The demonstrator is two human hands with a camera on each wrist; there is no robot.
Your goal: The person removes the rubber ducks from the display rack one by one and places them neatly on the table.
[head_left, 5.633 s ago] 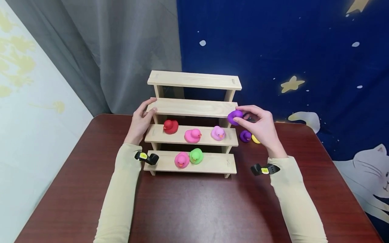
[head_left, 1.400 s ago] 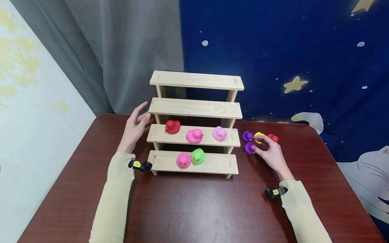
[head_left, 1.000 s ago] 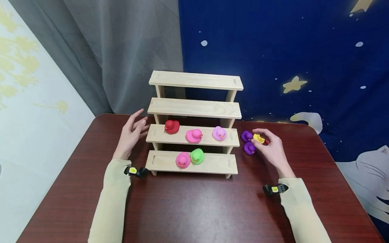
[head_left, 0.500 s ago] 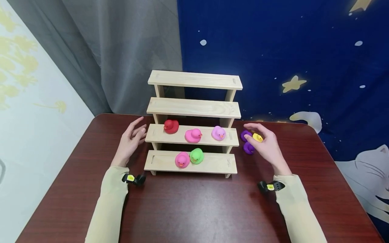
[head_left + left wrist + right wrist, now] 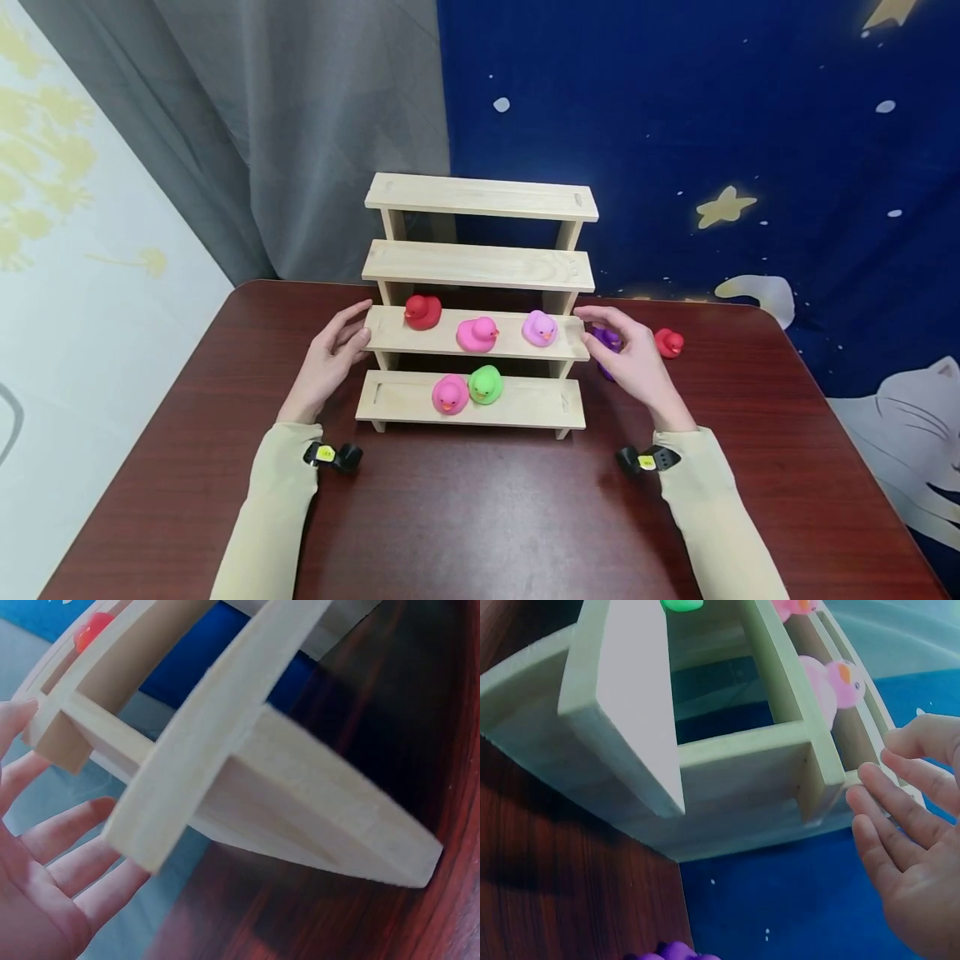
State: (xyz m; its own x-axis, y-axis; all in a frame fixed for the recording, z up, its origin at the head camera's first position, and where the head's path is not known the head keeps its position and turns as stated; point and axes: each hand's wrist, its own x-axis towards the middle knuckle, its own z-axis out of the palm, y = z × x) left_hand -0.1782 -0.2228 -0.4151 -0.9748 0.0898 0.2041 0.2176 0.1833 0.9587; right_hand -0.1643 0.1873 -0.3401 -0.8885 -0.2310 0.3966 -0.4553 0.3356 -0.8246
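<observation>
A four-step wooden display rack (image 5: 480, 267) stands on the table. My left hand (image 5: 322, 367) is at the left end of its second step from the bottom, thumb tip by the board's edge in the left wrist view. At that step's right end is my right hand (image 5: 630, 358), fingers spread and holding nothing. This step bears a red rubber duck (image 5: 423, 312), a pink duck (image 5: 477, 334) and a lilac duck (image 5: 540, 328). On the bottom step sit another pink duck (image 5: 450, 394) and a green duck (image 5: 486, 385). Contact between hands and board is unclear.
Behind my right hand, purple ducks (image 5: 608, 338) on the table are partly covered. A second red duck (image 5: 669, 342) lies farther right. Grey cloth (image 5: 337, 125) and a blue star-patterned cloth (image 5: 637, 125) hang behind the table (image 5: 465, 517).
A purple duck my right hand held now lies on the table. That hand moved left to the rack, now covering the yellow duck. My left hand dropped from the third step to the second.
</observation>
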